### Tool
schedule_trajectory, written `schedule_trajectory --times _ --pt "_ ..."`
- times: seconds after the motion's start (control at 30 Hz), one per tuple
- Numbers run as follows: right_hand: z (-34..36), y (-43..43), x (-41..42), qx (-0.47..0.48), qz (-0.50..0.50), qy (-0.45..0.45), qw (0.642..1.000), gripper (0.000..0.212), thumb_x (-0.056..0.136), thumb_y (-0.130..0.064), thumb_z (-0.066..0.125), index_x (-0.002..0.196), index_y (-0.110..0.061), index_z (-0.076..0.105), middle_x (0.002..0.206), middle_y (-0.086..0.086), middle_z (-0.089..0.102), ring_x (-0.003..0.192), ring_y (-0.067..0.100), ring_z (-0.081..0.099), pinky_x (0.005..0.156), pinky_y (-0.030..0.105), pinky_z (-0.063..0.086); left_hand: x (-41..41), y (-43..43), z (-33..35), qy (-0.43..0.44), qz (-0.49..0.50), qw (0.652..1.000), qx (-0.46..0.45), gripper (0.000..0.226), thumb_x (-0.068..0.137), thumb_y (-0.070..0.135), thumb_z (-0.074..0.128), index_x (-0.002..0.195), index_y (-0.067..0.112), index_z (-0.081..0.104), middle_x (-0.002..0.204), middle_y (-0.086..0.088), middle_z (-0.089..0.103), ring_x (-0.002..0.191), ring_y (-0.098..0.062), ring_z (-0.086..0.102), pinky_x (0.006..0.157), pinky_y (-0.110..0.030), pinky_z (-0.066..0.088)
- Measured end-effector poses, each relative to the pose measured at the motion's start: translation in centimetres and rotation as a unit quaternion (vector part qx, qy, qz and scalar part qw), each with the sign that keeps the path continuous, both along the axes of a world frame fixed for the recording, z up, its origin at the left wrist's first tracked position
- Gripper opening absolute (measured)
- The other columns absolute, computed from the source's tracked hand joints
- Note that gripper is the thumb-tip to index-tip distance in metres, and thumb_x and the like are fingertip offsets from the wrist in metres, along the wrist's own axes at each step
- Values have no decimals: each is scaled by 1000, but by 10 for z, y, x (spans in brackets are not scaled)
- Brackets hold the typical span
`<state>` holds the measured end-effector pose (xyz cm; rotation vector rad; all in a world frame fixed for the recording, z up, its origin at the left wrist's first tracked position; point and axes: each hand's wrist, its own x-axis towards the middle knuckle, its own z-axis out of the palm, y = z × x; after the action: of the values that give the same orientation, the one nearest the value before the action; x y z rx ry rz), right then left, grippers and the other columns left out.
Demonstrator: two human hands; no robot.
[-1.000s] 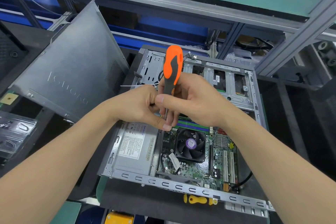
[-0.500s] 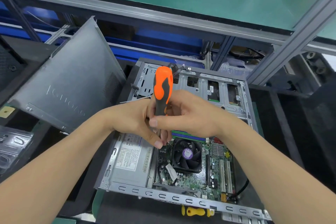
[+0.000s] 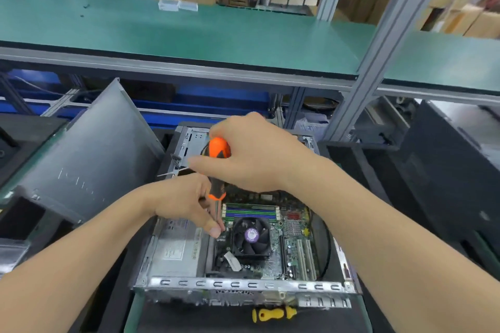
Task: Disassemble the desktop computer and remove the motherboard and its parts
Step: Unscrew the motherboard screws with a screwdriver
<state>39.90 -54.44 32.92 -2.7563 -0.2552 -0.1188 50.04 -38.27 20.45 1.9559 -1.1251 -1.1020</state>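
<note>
right hand point(image 3: 254, 154) clamped on screwdriver point(image 3: 218, 149) handle — left hand point(image 3: 184, 200) pinching shaft over motherboard point(image 3: 292, 246)

Open computer case point(image 3: 243, 285) lying flat; green motherboard point(image 3: 291, 249) inside, black fan point(image 3: 251, 236) centre, silver power supply point(image 3: 176, 249) left.

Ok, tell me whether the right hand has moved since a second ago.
Yes: the right hand has climbed toward the top of the screwdriver, away from the fan.
</note>
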Motion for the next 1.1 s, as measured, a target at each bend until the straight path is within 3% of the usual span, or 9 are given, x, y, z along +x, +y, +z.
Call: schedule_trajectory --times 0.1,0.17,0.37,0.5,0.63,0.73,0.87,0.97,1.1 --pt "2 17 -7 -30 -38 13 999 56 91 -56 61 59 -19 34 54 -3 34 44 14 31 43 26 23 -12 5 5 -33 19 999 29 53 70 56 91 93 9 80 70 -17 50 66 -44 32 62 -31 32" --pt "0 21 -10 -22 -46 22 998 45 91 -46 64 65 -18 39 51 -2 44 43 13 43 41 23 31 -18 9 10 -57 39 996 56 71 71 60 88 99 -4 74 62 -8 34 64 -38 28 56 -23 28" --pt "3 20 -21 15 -43 57 997 35 87 -35 67 76 -17 39 66 2 56 48 17 53 42 22 34 -40 24 27 -72 69 994 -32 54 80 41 88 90 -8 66 50 16 36 51 3 48 58 -12 37" --pt "5 13 -28 14 -52 63 997 33 85 -33 67 69 -14 45 59 2 56 43 17 57 40 27 45 -64 24 29 -74 190 969 -140 71 74 65 83 60 12 36 61 2 19 57 -17 23 57 -22 24" --pt "9 13 -35 18 -54 81 995 35 87 -35 68 70 -12 49 59 5 60 43 22 61 52 38 58 -84 12 25 -47 231 948 -214 47 85 61 76 107 20 76 69 -16 42 66 -34 25 59 -25 26" --pt "19 14 -36 -24 -66 78 995 30 88 -33 63 69 -15 47 63 4 56 48 19 56 52 31 53 -84 8 17 -7 264 936 -234 58 81 55 82 68 5 55 75 -7 50 65 -23 40 58 -20 30" --pt "28 31 -24 -153 -94 88 980 26 86 -28 65 67 -17 50 63 0 57 49 17 53 43 24 40 -74 3 5 29 218 945 -243 53 86 26 80 64 -7 45 58 16 45 63 4 57 69 -10 43" --pt "11 45 -13 -153 -125 66 978 30 87 -20 61 66 -19 40 69 1 48 56 19 44 45 29 33 -68 -1 4 39 203 938 -279 51 82 18 80 58 11 35 53 -7 22 53 2 51 73 -10 50" --pt "0 39 -7 -117 -146 35 982 37 89 -13 59 68 -21 30 70 0 38 56 17 36 45 26 26 -57 -2 13 49 139 944 -295 38 86 15 78 64 6 49 58 -13 12 49 -9 38 80 -16 53"
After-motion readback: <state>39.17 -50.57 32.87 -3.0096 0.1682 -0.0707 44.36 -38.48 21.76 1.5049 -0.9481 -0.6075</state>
